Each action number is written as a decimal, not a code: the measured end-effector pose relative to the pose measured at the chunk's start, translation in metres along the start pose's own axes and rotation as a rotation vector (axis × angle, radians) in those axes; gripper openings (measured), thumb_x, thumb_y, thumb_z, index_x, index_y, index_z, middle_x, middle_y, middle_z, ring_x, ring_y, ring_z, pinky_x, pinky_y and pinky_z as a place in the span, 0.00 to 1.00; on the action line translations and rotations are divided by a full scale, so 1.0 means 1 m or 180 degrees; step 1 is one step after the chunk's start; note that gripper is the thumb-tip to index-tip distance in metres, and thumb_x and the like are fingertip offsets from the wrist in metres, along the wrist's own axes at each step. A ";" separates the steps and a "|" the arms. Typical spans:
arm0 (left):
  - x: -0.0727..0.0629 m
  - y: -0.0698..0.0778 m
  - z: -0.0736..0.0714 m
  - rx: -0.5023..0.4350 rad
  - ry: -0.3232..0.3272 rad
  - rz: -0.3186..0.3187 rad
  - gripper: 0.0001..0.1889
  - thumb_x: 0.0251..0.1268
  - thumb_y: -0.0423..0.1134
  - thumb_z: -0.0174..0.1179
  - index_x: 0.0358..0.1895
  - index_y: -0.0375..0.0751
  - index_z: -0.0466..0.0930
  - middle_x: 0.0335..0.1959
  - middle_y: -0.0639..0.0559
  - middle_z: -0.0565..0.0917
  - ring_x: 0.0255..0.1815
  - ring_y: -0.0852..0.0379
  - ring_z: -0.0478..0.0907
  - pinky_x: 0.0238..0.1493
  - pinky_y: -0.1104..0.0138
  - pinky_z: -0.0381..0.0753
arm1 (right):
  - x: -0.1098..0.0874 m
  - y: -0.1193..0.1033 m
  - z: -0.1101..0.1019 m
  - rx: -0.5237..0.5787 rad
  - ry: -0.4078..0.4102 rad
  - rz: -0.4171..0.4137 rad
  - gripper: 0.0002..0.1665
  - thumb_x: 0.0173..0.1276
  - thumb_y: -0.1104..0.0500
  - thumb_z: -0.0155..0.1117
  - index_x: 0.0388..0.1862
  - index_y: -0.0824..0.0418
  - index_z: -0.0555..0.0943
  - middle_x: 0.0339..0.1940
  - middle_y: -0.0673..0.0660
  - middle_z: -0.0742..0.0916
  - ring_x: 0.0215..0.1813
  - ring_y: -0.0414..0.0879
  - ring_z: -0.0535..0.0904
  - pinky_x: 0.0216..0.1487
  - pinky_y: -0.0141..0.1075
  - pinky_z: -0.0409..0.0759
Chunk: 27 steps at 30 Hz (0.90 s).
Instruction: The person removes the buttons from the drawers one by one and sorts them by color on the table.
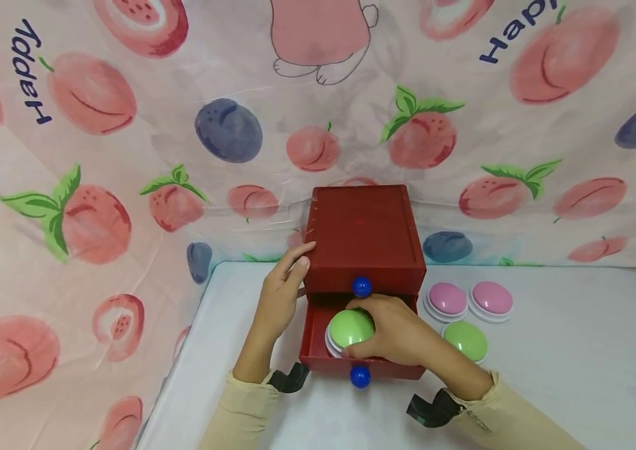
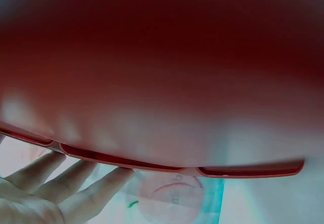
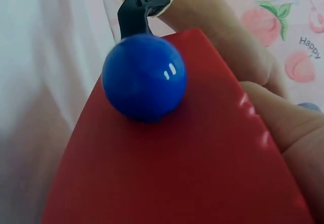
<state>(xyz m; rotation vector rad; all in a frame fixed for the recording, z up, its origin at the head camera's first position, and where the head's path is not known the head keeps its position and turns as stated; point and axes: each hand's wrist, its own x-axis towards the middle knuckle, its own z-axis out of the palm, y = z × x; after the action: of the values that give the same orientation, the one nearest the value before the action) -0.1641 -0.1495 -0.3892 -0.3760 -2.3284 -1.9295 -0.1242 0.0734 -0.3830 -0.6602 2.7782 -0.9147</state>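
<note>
A red two-drawer cabinet (image 1: 360, 228) stands against the fabric backdrop, its lower drawer (image 1: 315, 361) pulled out. In that drawer my right hand (image 1: 399, 331) grips a green dome-topped button (image 1: 350, 327) with a white base, thumb at the front and fingers at the back. My left hand (image 1: 276, 300) rests against the cabinet's left side, fingers extended; the left wrist view shows its fingertips (image 2: 124, 176) at the red edge. A blue knob (image 3: 144, 77) on the drawer front fills much of the right wrist view, where the button is hidden.
Right of the cabinet, two pink buttons (image 1: 447, 299) and another green button (image 1: 466, 340) lie on the white table (image 1: 565, 362). The upper drawer's blue knob (image 1: 362, 287) juts out just above my right hand. Fruit-printed fabric (image 1: 346, 94) hangs behind.
</note>
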 end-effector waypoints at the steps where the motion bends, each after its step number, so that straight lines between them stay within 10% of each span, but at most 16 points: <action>1: 0.000 0.000 0.000 0.0002 -0.0005 -0.0001 0.19 0.82 0.53 0.48 0.69 0.63 0.75 0.66 0.47 0.78 0.61 0.45 0.82 0.54 0.47 0.86 | -0.002 0.000 -0.001 -0.0004 0.0027 0.0031 0.35 0.49 0.38 0.83 0.54 0.50 0.84 0.46 0.46 0.87 0.50 0.44 0.81 0.50 0.45 0.85; 27: 0.001 -0.003 0.001 0.0003 0.0012 0.0001 0.19 0.81 0.54 0.49 0.69 0.64 0.75 0.66 0.48 0.77 0.60 0.46 0.82 0.54 0.47 0.86 | -0.040 0.011 -0.025 0.0110 0.0834 -0.0136 0.41 0.47 0.36 0.84 0.59 0.46 0.81 0.52 0.43 0.84 0.50 0.40 0.80 0.46 0.39 0.84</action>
<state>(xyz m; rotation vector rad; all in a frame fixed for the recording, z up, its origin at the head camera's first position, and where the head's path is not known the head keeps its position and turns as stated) -0.1655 -0.1493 -0.3919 -0.3720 -2.3268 -1.9272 -0.0987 0.1121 -0.3696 -0.6386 2.9758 -1.1304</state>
